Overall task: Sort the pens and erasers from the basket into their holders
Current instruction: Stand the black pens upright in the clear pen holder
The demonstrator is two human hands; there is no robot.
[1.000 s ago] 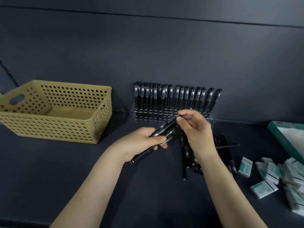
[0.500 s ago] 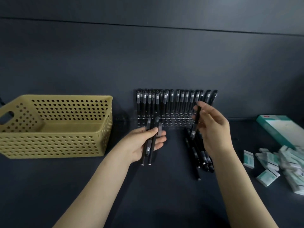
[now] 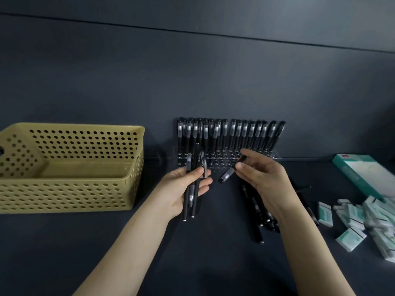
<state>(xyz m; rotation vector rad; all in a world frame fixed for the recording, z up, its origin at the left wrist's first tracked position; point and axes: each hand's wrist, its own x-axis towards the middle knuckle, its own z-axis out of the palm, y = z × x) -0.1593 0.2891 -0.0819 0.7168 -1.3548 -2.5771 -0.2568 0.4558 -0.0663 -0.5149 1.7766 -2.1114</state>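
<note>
Since half a second ago the right grip (image 3: pixel 265 180) has swung its black pen (image 3: pixel 227 174) from upright to a slant, with the grey-banded end low and left. Thumb and fingertips pinch the far end. Nearer, loose pens (image 3: pixel 256 212) lie on the dark surface (image 3: pixel 213 263) under that wrist, and white-and-green erasers (image 3: pixel 376 221) are heaped at the right. The left grip (image 3: pixel 175 193) curls around a small bundle of pens (image 3: pixel 191 195), held nearly upright. Farther off, the clear holder (image 3: pixel 222 162) carries a row of standing pens, and the yellow basket (image 3: pixel 70 193) sits left.
</note>
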